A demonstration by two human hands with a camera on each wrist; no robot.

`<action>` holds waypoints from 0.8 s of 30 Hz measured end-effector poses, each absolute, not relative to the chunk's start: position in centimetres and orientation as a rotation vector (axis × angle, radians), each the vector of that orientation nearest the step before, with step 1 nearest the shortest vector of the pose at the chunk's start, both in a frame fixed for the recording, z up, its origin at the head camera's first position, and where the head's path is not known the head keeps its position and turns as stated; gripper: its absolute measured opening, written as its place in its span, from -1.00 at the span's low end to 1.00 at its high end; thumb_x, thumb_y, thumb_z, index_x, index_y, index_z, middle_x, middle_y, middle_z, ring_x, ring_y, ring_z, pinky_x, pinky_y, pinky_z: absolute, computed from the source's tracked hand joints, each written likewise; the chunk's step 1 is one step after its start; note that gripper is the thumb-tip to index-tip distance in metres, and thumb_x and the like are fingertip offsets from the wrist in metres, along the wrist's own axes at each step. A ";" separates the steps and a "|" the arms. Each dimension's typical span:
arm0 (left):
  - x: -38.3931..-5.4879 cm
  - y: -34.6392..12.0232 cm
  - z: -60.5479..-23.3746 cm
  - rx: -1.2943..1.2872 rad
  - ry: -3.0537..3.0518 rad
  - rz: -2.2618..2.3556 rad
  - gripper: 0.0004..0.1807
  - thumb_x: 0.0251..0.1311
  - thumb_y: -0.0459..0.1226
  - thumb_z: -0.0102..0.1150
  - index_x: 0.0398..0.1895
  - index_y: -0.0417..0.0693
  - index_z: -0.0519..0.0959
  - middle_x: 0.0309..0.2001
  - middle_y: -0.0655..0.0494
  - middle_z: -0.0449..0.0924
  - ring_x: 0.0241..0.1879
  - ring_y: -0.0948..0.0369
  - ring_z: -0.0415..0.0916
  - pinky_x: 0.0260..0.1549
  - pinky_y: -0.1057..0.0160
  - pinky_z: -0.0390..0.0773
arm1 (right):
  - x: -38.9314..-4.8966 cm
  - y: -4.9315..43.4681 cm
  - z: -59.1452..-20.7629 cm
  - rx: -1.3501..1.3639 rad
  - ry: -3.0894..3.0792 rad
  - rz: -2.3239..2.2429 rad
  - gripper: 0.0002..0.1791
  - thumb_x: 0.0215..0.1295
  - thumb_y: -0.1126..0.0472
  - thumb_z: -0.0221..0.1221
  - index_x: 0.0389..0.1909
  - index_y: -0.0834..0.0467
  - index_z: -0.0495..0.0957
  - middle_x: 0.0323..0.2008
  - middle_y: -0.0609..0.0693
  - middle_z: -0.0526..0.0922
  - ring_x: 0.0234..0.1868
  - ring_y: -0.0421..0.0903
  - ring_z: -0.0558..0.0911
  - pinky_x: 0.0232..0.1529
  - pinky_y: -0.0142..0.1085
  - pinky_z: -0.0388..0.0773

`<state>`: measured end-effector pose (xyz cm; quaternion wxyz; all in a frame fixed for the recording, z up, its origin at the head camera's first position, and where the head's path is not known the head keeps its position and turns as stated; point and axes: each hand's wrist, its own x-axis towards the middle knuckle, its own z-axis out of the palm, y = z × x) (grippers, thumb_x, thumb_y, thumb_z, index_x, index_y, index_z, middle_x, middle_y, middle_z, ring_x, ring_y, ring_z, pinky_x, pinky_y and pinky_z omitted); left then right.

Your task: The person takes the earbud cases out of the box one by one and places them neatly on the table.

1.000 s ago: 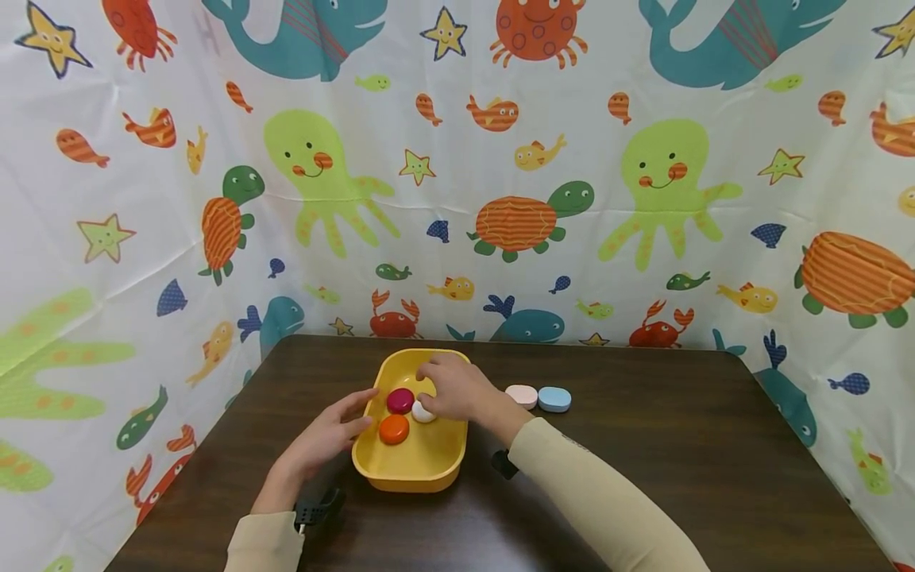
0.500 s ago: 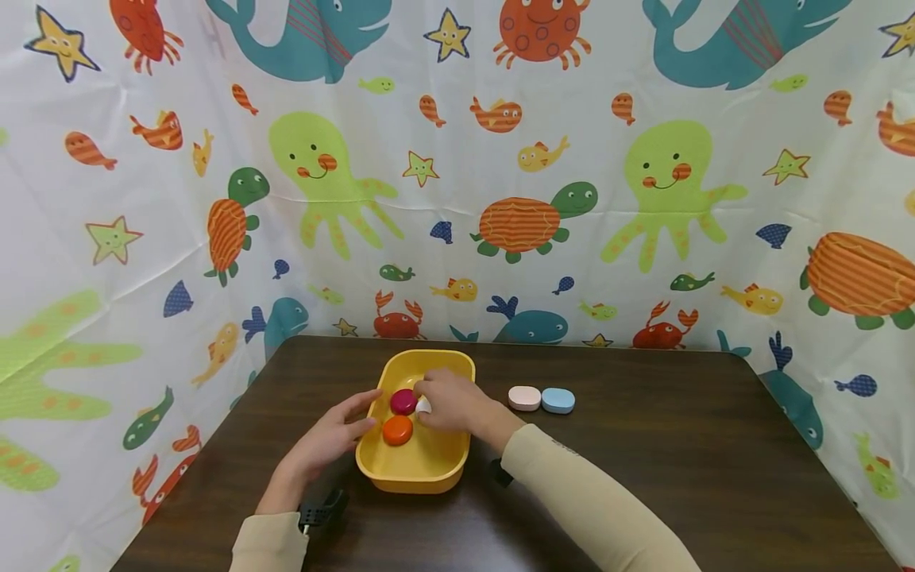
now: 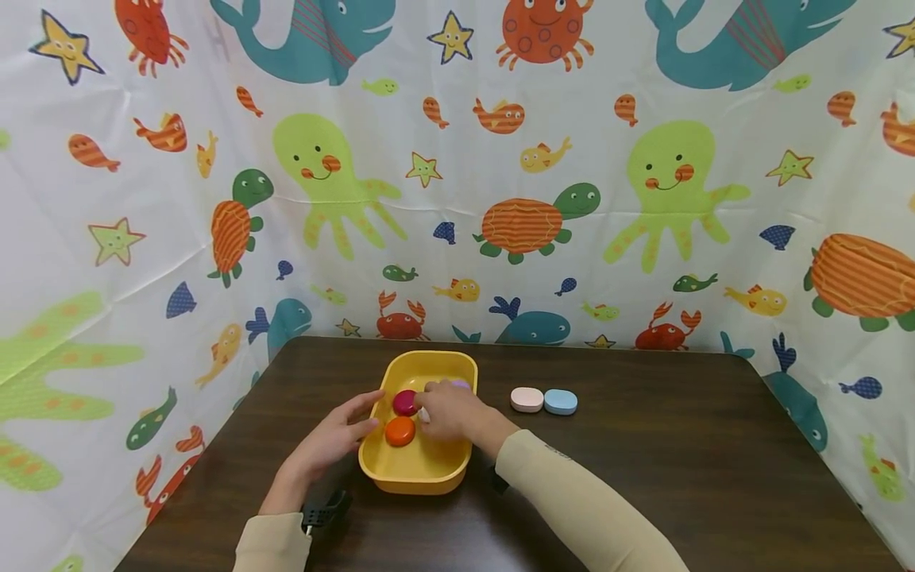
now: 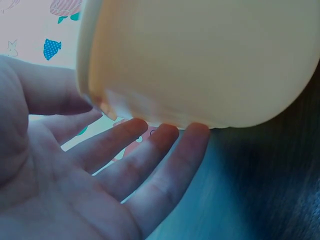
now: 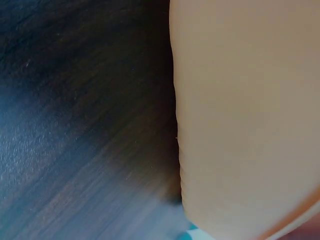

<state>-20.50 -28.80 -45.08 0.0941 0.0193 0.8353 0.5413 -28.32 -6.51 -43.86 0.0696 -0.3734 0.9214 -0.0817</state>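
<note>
A yellow tray (image 3: 415,483) stands on the dark table with a magenta rounded piece (image 3: 404,403) and an orange rounded piece (image 3: 399,431) inside. My left hand (image 3: 334,435) rests at its left side, fingers fairly straight. In the left wrist view, its fingertips (image 4: 167,132) touch the outer wall of the tray, the thumb close to the rim. Inside the tray, my right hand (image 3: 450,413) pinches a white rounded piece (image 3: 424,415), mostly hidden by the fingers. Behind that hand a lilac piece (image 3: 461,384) shows in part. The tray's outer wall fills much of the right wrist view.
To the right of the tray, a pale pink rounded piece (image 3: 526,400) and a light blue one (image 3: 561,402) lie side by side on the brown wooden table (image 3: 658,469). A curtain (image 3: 457,230) printed with sea animals hangs behind and to the left.
My right hand has come down and toward me inside the tray, its fingers closing round the white piece. The lilac piece has come into sight. My left hand stays by the tray.
</note>
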 end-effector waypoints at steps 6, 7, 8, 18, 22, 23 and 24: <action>-20.5 -28.7 -44.9 0.064 2.476 1.611 -0.37 0.49 -0.20 0.07 0.56 0.00 0.21 0.56 -0.18 0.08 0.43 -0.22 0.22 0.20 -0.12 0.53 | -28.2 -6.6 -44.0 -1.113 2.771 -0.216 -0.58 0.27 -0.01 0.34 0.15 -0.09 0.63 0.03 -0.07 0.59 -0.01 -0.07 0.53 0.06 -0.21 0.59; -20.4 -28.7 -44.9 0.062 2.476 1.612 -0.37 0.48 -0.20 0.07 0.56 0.00 0.21 0.56 -0.18 0.09 0.43 -0.22 0.22 0.21 -0.12 0.53 | -28.2 -6.6 -44.0 -1.113 2.771 -0.214 -0.59 0.27 -0.01 0.34 0.14 -0.09 0.64 0.03 -0.08 0.58 -0.01 -0.07 0.52 0.06 -0.21 0.59; -20.4 -28.7 -44.9 0.061 2.476 1.611 -0.37 0.48 -0.20 0.08 0.56 0.00 0.21 0.56 -0.17 0.09 0.43 -0.22 0.22 0.21 -0.12 0.52 | -28.2 -6.6 -44.0 -1.112 2.769 -0.213 -0.60 0.26 -0.01 0.35 0.12 -0.10 0.64 0.03 -0.08 0.58 -0.01 -0.08 0.52 0.05 -0.21 0.60; -20.3 -28.8 -45.0 0.059 2.477 1.610 -0.37 0.48 -0.21 0.08 0.56 -0.01 0.22 0.56 -0.17 0.09 0.43 -0.22 0.22 0.21 -0.13 0.52 | -28.0 -6.6 -44.1 -1.113 2.744 -0.214 -0.72 0.22 0.01 0.37 -0.05 -0.13 0.67 -0.09 -0.11 0.50 -0.06 -0.12 0.45 -0.06 -0.28 0.59; -20.3 -28.8 -45.0 0.065 2.481 1.606 -0.37 0.48 -0.21 0.07 0.56 -0.02 0.21 0.56 -0.19 0.09 0.43 -0.23 0.22 0.21 -0.14 0.52 | -27.7 -6.6 -44.0 -1.102 2.730 -0.198 -0.74 0.22 -0.01 0.37 -0.07 -0.15 0.65 -0.10 -0.11 0.49 -0.07 -0.12 0.44 -0.07 -0.27 0.59; -20.3 -28.7 -45.0 0.061 2.479 1.607 -0.37 0.48 -0.21 0.07 0.56 -0.02 0.21 0.56 -0.19 0.09 0.43 -0.23 0.22 0.21 -0.14 0.52 | -27.7 -6.6 -44.0 -1.097 2.724 -0.196 -0.74 0.22 -0.01 0.37 -0.07 -0.16 0.65 -0.09 -0.11 0.49 -0.06 -0.11 0.44 -0.05 -0.26 0.60; -20.3 -28.7 -44.9 0.069 2.479 1.602 -0.37 0.49 -0.21 0.06 0.56 -0.02 0.20 0.56 -0.20 0.08 0.43 -0.24 0.21 0.21 -0.14 0.52 | -27.6 -6.6 -43.9 -1.091 2.718 -0.192 -0.74 0.23 -0.01 0.37 -0.06 -0.17 0.64 -0.07 -0.11 0.49 -0.05 -0.11 0.44 -0.03 -0.24 0.61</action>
